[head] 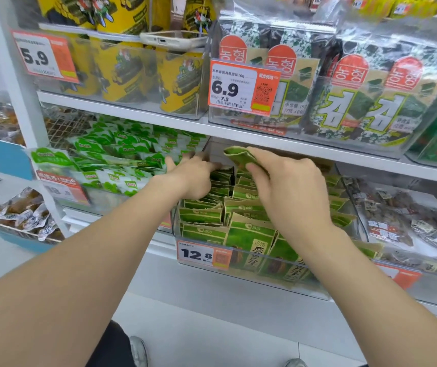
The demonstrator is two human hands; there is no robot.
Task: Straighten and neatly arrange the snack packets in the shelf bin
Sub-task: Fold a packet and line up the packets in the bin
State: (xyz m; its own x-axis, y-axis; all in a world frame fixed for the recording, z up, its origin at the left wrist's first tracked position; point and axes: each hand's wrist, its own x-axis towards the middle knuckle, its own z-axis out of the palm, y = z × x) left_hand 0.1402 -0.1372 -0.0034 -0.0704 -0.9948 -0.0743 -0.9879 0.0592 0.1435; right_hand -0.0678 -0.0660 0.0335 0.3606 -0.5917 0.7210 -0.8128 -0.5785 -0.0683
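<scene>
- We are working at a clear shelf bin [265,284] on the lower shelf, with an orange price tag [203,254] reading 12.8 on its front.
- The bin is holding green-and-brown snack packets [238,215], standing upright in rows, front to back.
- Our right hand [289,192] is pinching one green packet [238,156] between thumb and fingers, raised above the back rows and just under the shelf above.
- Our left hand [191,178] is reaching into the back left of the bin, touching the packets there. It is blurred, so we cannot tell whether its fingers are gripping one or only pressing.
- Green-and-white sachets [111,154] are lying piled in the bin to the left.
- Seaweed packs [357,96] are standing on the shelf above, behind a 6.9 tag [244,87].
</scene>
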